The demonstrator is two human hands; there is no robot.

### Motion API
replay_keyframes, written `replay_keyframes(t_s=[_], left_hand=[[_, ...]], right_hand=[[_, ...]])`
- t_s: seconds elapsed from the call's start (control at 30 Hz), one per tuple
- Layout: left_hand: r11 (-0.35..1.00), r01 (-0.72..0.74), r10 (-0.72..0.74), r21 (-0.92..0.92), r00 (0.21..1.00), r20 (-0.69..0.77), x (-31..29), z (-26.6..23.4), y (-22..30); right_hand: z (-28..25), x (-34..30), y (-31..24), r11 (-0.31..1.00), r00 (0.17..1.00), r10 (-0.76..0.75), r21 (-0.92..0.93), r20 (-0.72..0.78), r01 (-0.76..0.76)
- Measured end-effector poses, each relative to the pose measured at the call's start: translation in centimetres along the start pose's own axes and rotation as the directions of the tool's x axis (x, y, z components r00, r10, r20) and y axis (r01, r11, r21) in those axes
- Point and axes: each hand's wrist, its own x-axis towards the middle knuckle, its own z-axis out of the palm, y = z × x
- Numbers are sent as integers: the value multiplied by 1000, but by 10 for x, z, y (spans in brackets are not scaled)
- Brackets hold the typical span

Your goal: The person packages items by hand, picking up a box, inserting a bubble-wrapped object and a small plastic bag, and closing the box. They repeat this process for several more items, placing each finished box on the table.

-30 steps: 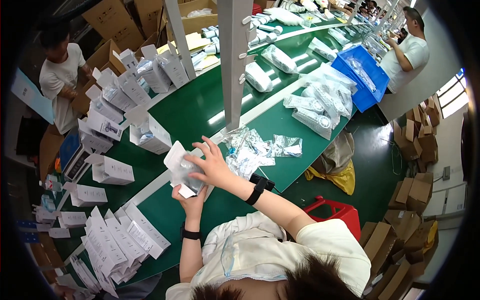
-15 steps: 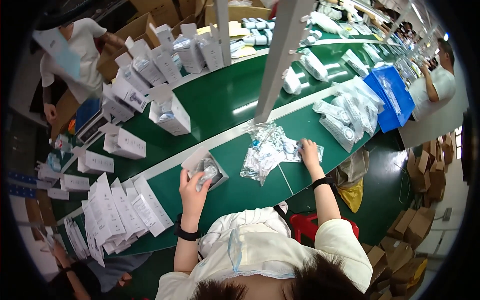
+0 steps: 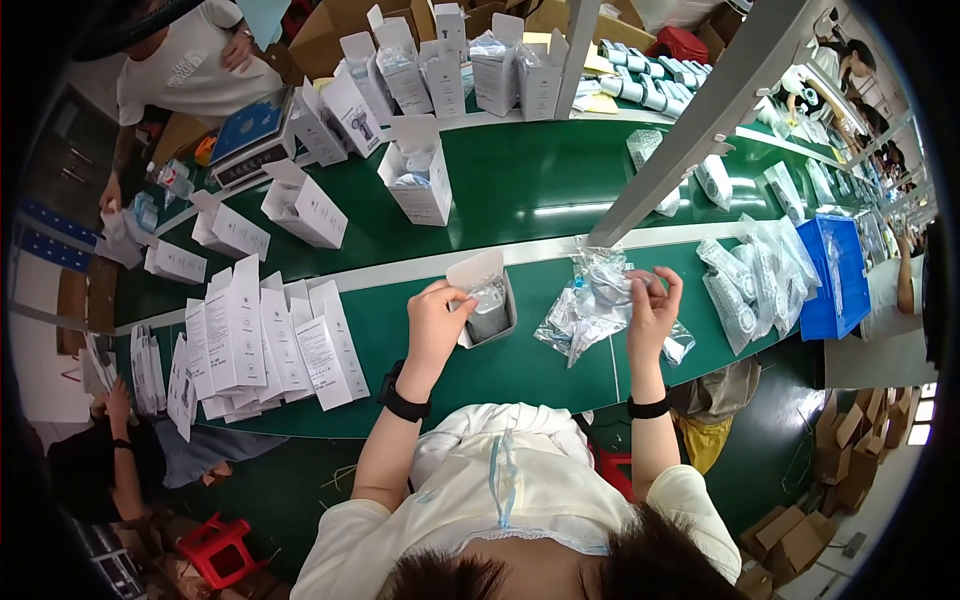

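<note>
An open white box [image 3: 512, 311] stands in front of me on the green worktop, its flap raised at the far side. Inside it sits a grey item [image 3: 487, 318] wrapped in clear plastic. My left hand [image 3: 432, 318] is closed at the box's left edge, thumb and forefinger pinched on its rim. To the right of the box lies a pile of small clear plastic bags [image 3: 575, 322] with white and blue contents. Over that pile my right hand [image 3: 655, 305] is closed on a clear bag [image 3: 606, 284]; its contents are hard to make out.
White folded cartons [image 3: 240, 340] are stacked at left. Open filled boxes [image 3: 418, 180] stand beyond on the green belt. Bubble-wrapped packs [image 3: 750, 285] and a blue bin [image 3: 832, 280] are at right. A grey post [image 3: 690, 125] rises behind the pile. A co-worker [image 3: 195, 65] stands far left.
My view has turned, so the scene sits further right. My left hand has come out of the box to its edge. My right hand has lifted a bag from the pile.
</note>
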Motion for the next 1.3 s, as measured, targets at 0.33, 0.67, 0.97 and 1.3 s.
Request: replay_keyframes(t_s=[0.33,0.67,0.97,1.3], left_hand=[[994,33,-28,-103,998,51,6,-5,-15],[979,68,-50,-191,994,98,-6,0,-18],[720,256,-101,645,958,-267,-46,-97,-124],[702,259,-358,663,934,14,-75,-10,-101]], right_hand=[[95,-28,8,529,281,-266,-104,922,842],[97,-28,-2,357,-11,242,-78,970,931],[61,-40,82,882,551,160,-370,819,293],[141,77,136,958,858,100,-280,504,53]])
